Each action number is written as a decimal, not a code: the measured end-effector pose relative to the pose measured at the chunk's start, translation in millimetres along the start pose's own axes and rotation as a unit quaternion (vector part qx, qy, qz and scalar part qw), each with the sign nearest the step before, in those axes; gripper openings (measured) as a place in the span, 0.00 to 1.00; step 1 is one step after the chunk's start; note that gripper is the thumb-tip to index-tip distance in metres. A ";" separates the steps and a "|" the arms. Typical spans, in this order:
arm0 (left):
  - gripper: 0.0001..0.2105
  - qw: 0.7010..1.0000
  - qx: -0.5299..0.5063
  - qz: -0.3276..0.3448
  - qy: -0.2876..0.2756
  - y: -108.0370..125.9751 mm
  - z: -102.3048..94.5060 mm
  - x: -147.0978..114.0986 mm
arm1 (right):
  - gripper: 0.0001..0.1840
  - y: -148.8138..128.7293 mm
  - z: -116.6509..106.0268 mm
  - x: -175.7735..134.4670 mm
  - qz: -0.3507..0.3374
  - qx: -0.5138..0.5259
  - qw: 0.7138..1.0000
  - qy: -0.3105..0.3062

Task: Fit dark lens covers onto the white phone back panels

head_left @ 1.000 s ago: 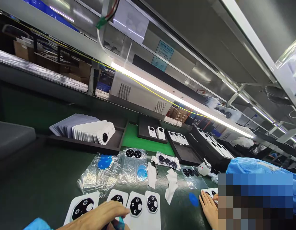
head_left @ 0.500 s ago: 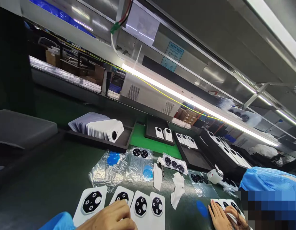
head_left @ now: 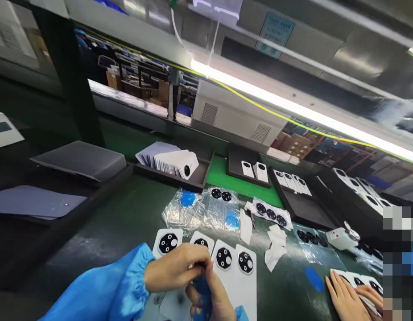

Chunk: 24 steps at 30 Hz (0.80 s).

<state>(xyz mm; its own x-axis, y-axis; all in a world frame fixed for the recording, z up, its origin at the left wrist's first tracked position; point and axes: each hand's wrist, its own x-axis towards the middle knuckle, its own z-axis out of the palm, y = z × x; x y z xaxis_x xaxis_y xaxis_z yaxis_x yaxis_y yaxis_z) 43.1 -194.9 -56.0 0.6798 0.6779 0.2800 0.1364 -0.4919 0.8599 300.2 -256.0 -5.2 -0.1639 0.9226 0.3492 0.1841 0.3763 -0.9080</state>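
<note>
My left hand (head_left: pixel 178 267), fingers curled, meets my right hand (head_left: pixel 216 296) above the front of the bench. Between them is a bent piece of blue film (head_left: pixel 202 294). My right fingers wrap round it, and my left fingertips pinch at its top end. Beneath and beyond the hands lies a row of white phone back covers (head_left: pixel 238 290) with black octagonal camera plates. The leftmost cover (head_left: pixel 168 243) is partly hidden by my left sleeve, and the second (head_left: pixel 201 240) by my left hand.
Clear plastic bags (head_left: pixel 184 214) and a strip of black camera plates (head_left: pixel 270 214) lie behind the row, beside white paper scraps (head_left: pixel 276 247). Black trays (head_left: pixel 173 178) with covers line the back. At right are a co-worker's hands (head_left: pixel 350 296), a blue disc (head_left: pixel 314 278) and a white bottle (head_left: pixel 342 237).
The view has swung left and down, so the bench shows further right. My right hand has come into view, and both hands now meet at the blue film. The co-worker's hands remain on their covers.
</note>
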 end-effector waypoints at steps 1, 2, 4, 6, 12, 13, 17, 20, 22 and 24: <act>0.07 0.999 -0.019 -0.028 0.011 -0.9 -3.3 1.8 | 0.12 6.0 27.6 -0.2 0.039 0.017 0.999 -0.009; 0.06 0.998 -0.035 -0.051 0.028 -1.1 -6.9 3.4 | 0.17 13.3 54.6 -0.2 0.077 0.034 0.996 -0.020; 0.05 0.991 -0.064 -0.094 0.066 0.9 -13.9 4.8 | 0.27 29.0 100.2 0.9 0.163 0.082 0.982 -0.041; 0.06 0.983 -0.101 -0.129 0.085 5.4 -17.6 2.2 | 0.31 42.6 126.9 3.8 0.320 0.260 0.911 0.016; 0.03 0.979 -0.148 -0.130 0.055 9.9 17.1 -21.1 | 0.32 61.5 130.6 10.8 0.268 0.210 0.902 0.265; 0.03 0.981 -0.131 -0.125 0.068 7.7 26.5 -23.4 | 0.30 63.2 131.4 10.0 0.232 0.171 0.912 0.293; 0.03 0.990 -0.063 -0.102 0.080 0.3 42.9 -21.3 | 0.26 68.8 142.9 3.5 0.130 0.080 0.935 0.321; 0.06 0.992 0.012 -0.091 0.085 0.6 17.8 -10.3 | 0.26 69.3 143.0 -0.9 0.125 0.095 0.942 0.295; 0.07 0.987 0.098 -0.078 0.104 0.7 -12.8 1.5 | 0.26 68.5 134.2 -3.5 0.147 0.123 0.937 0.293; 0.09 0.941 0.265 -0.097 0.188 -2.9 -44.5 16.2 | 0.26 68.5 121.6 -6.3 0.165 0.143 0.928 0.302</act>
<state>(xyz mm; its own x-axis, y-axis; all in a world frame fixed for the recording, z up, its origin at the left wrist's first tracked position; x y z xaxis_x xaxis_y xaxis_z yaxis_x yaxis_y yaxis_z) 21.7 -158.2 -34.9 0.3151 0.8793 0.3571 0.6395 -0.4747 0.6047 196.0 -246.3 -97.7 0.4445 0.8953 0.0291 -0.1512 0.1071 -0.9827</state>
